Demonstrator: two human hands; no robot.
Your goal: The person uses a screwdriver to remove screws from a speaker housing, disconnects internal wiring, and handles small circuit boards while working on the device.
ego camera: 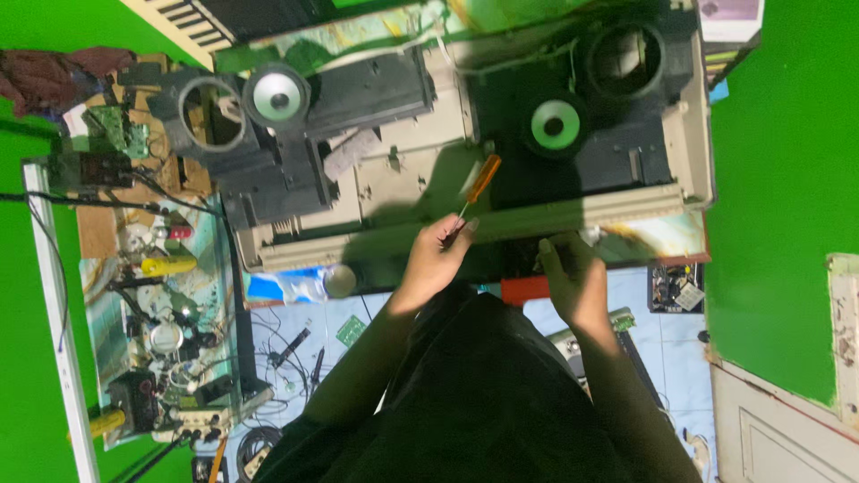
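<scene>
A large opened beige casing (pixel 403 192) lies in front of me, with black inner parts and two round speakers, one on the left (pixel 276 95) and one on the right (pixel 555 124). My left hand (pixel 436 258) grips a screwdriver with an orange handle (pixel 483 179) by its thin shaft, handle pointing away from me over the casing's middle. My right hand (pixel 571 273) rests, fingers curled, on the casing's near edge (pixel 626 207) and holds nothing that I can see. My dark sleeves and clothes fill the lower middle of the view.
A cluttered board (pixel 152 295) on the left holds tools, wires, a yellow item (pixel 167 266) and circuit boards. Piano keys (pixel 183 22) show at the top left. A small red box (pixel 523 289) sits below the casing. Green walls stand on both sides, with a white door (pixel 787 429) at the lower right.
</scene>
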